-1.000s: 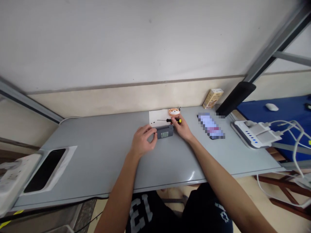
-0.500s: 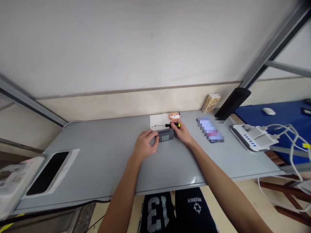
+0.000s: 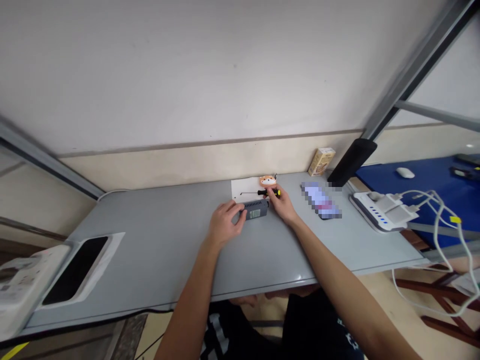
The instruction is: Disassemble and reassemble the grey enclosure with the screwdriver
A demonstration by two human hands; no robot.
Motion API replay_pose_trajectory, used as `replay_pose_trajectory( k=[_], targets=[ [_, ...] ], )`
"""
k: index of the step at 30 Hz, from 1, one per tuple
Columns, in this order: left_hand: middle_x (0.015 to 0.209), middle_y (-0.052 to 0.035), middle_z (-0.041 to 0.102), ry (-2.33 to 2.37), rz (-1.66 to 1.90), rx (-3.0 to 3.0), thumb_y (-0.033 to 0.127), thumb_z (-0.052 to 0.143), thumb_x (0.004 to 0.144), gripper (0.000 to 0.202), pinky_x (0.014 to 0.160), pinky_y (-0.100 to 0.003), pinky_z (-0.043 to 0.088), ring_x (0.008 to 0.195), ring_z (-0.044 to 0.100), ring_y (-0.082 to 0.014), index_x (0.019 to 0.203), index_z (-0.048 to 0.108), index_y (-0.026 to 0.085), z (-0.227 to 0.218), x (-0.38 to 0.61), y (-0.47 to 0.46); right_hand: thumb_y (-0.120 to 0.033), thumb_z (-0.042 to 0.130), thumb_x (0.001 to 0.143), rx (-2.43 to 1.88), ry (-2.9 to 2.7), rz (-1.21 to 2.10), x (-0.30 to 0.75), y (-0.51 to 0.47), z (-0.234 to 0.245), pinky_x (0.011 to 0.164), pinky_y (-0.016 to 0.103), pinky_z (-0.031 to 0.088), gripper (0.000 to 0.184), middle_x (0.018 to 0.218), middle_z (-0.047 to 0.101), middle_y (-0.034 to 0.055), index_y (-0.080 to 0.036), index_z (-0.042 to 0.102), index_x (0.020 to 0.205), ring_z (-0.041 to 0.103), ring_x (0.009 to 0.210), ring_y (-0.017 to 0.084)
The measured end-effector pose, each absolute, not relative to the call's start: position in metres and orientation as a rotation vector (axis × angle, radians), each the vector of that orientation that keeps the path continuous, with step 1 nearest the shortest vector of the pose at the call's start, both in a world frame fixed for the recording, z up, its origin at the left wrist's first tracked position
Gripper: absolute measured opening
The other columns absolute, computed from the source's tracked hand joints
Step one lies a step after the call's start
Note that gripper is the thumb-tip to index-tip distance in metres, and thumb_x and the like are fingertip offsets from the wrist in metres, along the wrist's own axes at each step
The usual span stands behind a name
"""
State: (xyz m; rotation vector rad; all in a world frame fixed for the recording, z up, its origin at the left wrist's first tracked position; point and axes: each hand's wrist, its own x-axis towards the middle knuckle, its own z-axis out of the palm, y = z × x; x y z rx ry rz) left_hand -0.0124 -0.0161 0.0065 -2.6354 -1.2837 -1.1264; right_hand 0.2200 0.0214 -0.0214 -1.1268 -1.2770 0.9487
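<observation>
A small dark grey box-shaped device [image 3: 256, 209] lies on the grey table [image 3: 157, 250] near its far edge. My left hand [image 3: 224, 223] curls round the device's left end and grips it. My right hand [image 3: 282, 205] rests at the device's right end, fingers closed round the black and yellow handle of a small screwdriver [image 3: 269, 192]. The screwdriver's thin shaft points left over a white sheet of paper [image 3: 244, 189]. A small orange animal figure [image 3: 268, 180] sits just behind the screwdriver.
A phone with a lit screen [image 3: 321, 200] lies right of my hands. Further right stand a small yellow carton [image 3: 321, 161], a black leaning bar [image 3: 351, 162] and a white charging hub with cables [image 3: 382, 212]. A dark phone on white wrapping [image 3: 77, 269] lies at the left.
Both hands have kept their hold on the device and the screwdriver. The view has tilted and shifted slightly, so the tabletop things sit a little lower and further left.
</observation>
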Motion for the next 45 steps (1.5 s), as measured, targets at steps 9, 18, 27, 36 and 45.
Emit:
replay_pose_trajectory(
  k=[9, 18, 27, 36, 45],
  targets=[
    [0.079, -0.0023, 0.064, -1.176, -1.205, -2.506, 0.021, 0.055, 0.099, 0.012, 0.073, -0.031, 0.045, 0.072, 0.058, -0.0167, 0.091, 0.064, 0.021, -0.001, -0.007, -0.013, -0.068, 0.062, 0.086, -1.083, -1.143, 1.022, 0.222, 0.027, -0.029, 0.052, 0.026, 0.032, 0.045, 0.075, 0.068, -0.0016, -0.024, 0.06, 0.096, 0.04, 0.052, 0.011],
    [0.084, -0.0031, 0.061, -1.183, -1.149, -2.575, 0.023, 0.058, 0.097, 0.006, 0.074, -0.031, 0.047, 0.075, 0.057, -0.0177, 0.094, 0.062, 0.021, 0.002, -0.01, -0.014, -0.069, 0.064, 0.084, -1.052, -1.032, 0.979, 0.22, 0.03, -0.031, 0.049, 0.025, 0.034, 0.047, 0.072, 0.068, -0.0008, -0.023, 0.063, 0.093, 0.044, 0.054, 0.011],
    [0.086, -0.0025, 0.058, -1.241, -1.35, -2.658, 0.018, 0.056, 0.097, 0.006, 0.075, -0.03, 0.047, 0.081, 0.058, -0.0173, 0.091, 0.057, 0.021, 0.006, -0.01, -0.017, -0.072, 0.06, 0.085, -1.091, -0.968, 0.941, 0.221, 0.032, -0.031, 0.049, 0.025, 0.034, 0.05, 0.066, 0.063, -0.0018, -0.023, 0.062, 0.087, 0.045, 0.054, 0.012],
    [0.087, -0.0026, 0.058, -1.248, -1.422, -2.657, 0.017, 0.058, 0.096, 0.006, 0.076, -0.031, 0.049, 0.083, 0.058, -0.0174, 0.092, 0.059, 0.022, 0.005, -0.011, -0.016, -0.073, 0.062, 0.083, -1.098, -0.895, 0.975, 0.222, 0.028, -0.026, 0.048, 0.027, 0.031, 0.049, 0.065, 0.062, -0.0027, -0.024, 0.058, 0.083, 0.041, 0.05, 0.011],
    [0.083, -0.0021, 0.058, -1.259, -1.43, -2.646, 0.017, 0.055, 0.097, 0.011, 0.071, -0.03, 0.047, 0.08, 0.058, -0.0176, 0.087, 0.054, 0.022, -0.002, -0.011, -0.012, -0.071, 0.066, 0.08, -1.084, -0.608, 1.062, 0.229, 0.033, -0.024, 0.042, 0.026, 0.027, 0.05, 0.053, 0.056, -0.0042, -0.021, 0.065, 0.083, 0.04, 0.044, 0.01]
  ],
)
